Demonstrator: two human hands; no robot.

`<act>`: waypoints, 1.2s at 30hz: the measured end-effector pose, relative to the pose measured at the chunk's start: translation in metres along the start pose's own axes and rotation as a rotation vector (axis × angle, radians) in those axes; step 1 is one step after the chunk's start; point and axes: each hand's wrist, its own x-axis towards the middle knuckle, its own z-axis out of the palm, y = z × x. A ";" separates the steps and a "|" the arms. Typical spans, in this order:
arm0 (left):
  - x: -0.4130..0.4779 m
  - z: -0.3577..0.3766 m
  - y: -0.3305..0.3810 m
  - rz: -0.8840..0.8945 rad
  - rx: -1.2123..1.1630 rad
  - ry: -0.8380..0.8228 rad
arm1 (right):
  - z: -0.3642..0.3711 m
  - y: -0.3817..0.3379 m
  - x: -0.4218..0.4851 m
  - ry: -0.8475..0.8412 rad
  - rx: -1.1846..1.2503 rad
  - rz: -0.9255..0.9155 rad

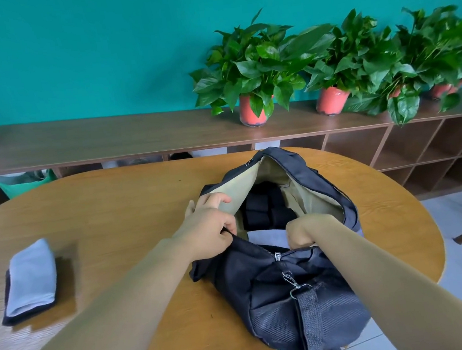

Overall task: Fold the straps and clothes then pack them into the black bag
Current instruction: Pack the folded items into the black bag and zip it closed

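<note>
The black bag [273, 287] lies open on the round wooden table [113, 204], its beige lining showing. My left hand [211, 228] grips the left edge of the opening and holds it apart. My right hand [301, 231] reaches down into the near end of the opening, fingers hidden inside, pressing on a pale grey folded cloth [265, 236]. Several black rolled straps [267, 209] sit deeper in the bag. A folded grey and black garment [30, 281] lies on the table at the left, away from both hands.
The bag's shoulder strap and metal clip [294, 286] hang over the table's near edge. A long brown shelf [106, 136] with three potted plants [252, 87] runs behind the table. A green bin [22, 182] stands at the far left.
</note>
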 end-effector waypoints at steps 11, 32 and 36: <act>0.001 0.001 0.002 0.015 0.038 -0.012 | 0.002 -0.009 -0.003 -0.079 -0.044 0.022; -0.057 -0.045 -0.033 -0.086 0.103 0.098 | -0.013 -0.032 -0.074 0.394 0.011 0.015; -0.092 -0.067 -0.063 -0.164 0.116 0.149 | -0.032 -0.074 -0.087 0.531 -0.005 -0.049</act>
